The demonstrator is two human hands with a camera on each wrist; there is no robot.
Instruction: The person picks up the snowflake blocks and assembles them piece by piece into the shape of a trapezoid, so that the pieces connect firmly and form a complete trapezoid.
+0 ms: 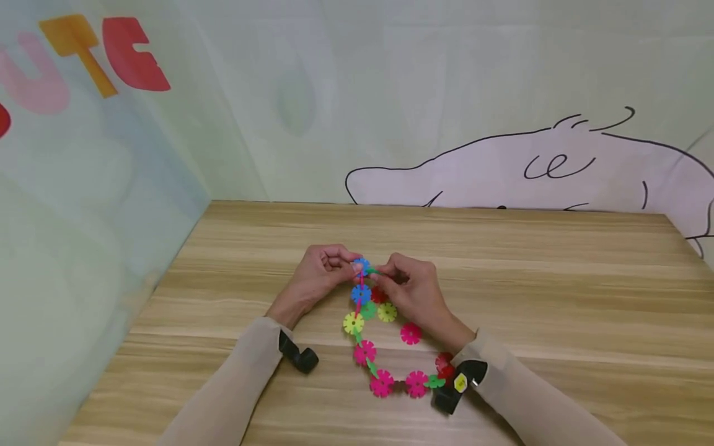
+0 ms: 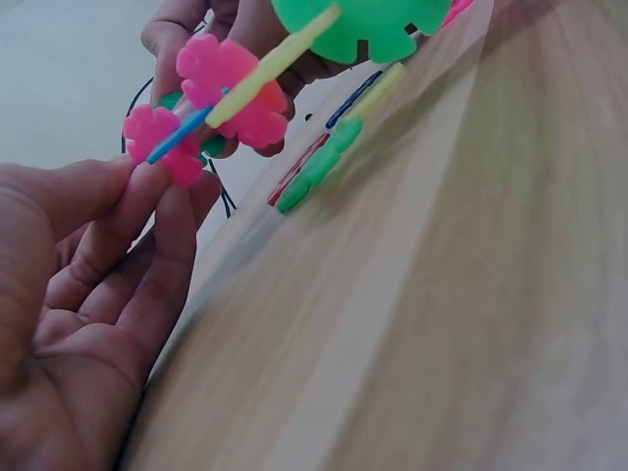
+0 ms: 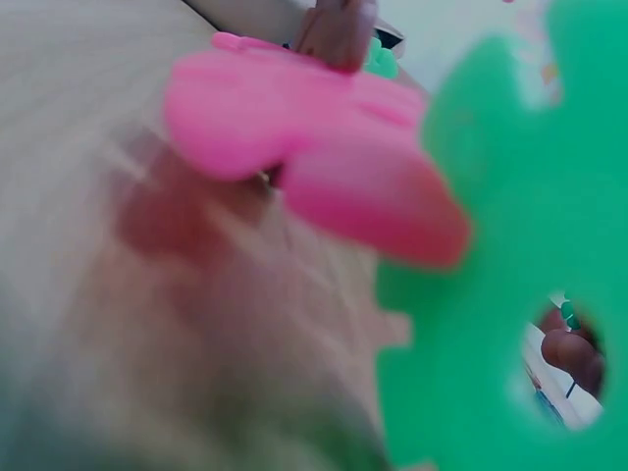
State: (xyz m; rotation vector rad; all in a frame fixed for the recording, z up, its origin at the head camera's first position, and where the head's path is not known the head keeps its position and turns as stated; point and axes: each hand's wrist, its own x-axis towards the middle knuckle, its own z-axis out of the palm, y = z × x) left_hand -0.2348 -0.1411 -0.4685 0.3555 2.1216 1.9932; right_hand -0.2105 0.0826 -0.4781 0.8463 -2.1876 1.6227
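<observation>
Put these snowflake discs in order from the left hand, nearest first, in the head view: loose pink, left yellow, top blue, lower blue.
1. Top blue snowflake disc: pinched by the left hand.
2. Lower blue snowflake disc: just below.
3. Left yellow snowflake disc: farther down.
4. Loose pink snowflake disc: down and right.

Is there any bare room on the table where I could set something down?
Yes: the table looks bare beyond the left hand and right hand, up to the wall; also outside the left sleeve and the right sleeve, toward the table's edges. It is crowded between the sleeves, where the chain and other discs are.
</observation>
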